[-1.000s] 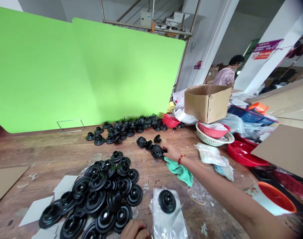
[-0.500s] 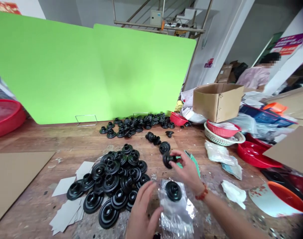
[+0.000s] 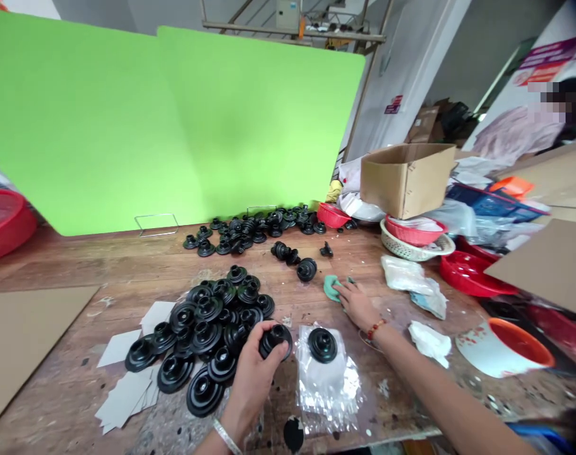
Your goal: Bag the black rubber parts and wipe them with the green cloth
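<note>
My left hand (image 3: 254, 366) grips a black round stepped disc with a raised hub (image 3: 276, 340), thumb and fingers at its rim. It is beside a pile of similar black discs (image 3: 207, 335). Farther right, my right hand (image 3: 361, 306) has its fingers closed over a crumpled green cloth (image 3: 332, 288) on the table. Between my hands, clear plastic bags (image 3: 321, 392) lie stacked, and one more black disc (image 3: 323, 345) rests on their upper part. Part of the cloth is hidden beneath my fingers.
Grey cards (image 3: 127, 395) lie left of the pile. More black parts (image 3: 257, 230) line the back, below a green board (image 3: 259, 126). On the right stand a cardboard box (image 3: 406, 183), a red basin (image 3: 475, 275) and a white-orange container (image 3: 487, 351). A person (image 3: 520, 133) is behind.
The black disc that was in my right hand is now in my left. My right hand has moved onto the green cloth, which is more bunched up. The view has shifted slightly.
</note>
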`<state>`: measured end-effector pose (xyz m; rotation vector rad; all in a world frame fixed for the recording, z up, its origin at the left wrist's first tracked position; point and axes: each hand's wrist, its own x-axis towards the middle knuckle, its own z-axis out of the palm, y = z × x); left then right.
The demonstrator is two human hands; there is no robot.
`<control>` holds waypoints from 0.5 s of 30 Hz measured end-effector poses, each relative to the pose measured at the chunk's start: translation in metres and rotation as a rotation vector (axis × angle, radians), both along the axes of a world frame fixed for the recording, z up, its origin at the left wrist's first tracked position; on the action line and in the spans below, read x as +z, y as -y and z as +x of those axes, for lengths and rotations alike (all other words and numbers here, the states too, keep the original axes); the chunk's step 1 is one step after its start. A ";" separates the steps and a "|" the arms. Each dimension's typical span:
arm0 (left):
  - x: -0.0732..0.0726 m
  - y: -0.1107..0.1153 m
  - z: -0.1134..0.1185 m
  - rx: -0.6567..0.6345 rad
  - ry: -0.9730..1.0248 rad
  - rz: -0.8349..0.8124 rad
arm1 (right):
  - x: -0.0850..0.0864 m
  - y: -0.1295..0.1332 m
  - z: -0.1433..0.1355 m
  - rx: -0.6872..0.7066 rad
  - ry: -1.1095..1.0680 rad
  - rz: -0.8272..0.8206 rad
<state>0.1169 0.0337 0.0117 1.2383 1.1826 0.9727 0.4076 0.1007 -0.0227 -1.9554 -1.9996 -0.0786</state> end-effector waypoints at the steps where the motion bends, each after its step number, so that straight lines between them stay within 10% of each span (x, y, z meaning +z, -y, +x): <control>1: -0.002 -0.003 0.000 0.024 -0.057 0.056 | 0.003 0.002 -0.002 -0.004 -0.060 -0.010; 6: -0.005 -0.013 0.010 0.029 -0.243 0.242 | 0.043 0.039 -0.066 0.039 -0.365 0.006; 9: 0.001 -0.009 0.018 -0.008 -0.196 0.212 | 0.058 0.060 -0.120 0.248 -0.916 0.085; 15: 0.007 0.000 0.006 0.044 -0.132 0.337 | 0.054 0.057 -0.168 -0.231 -2.047 -0.336</control>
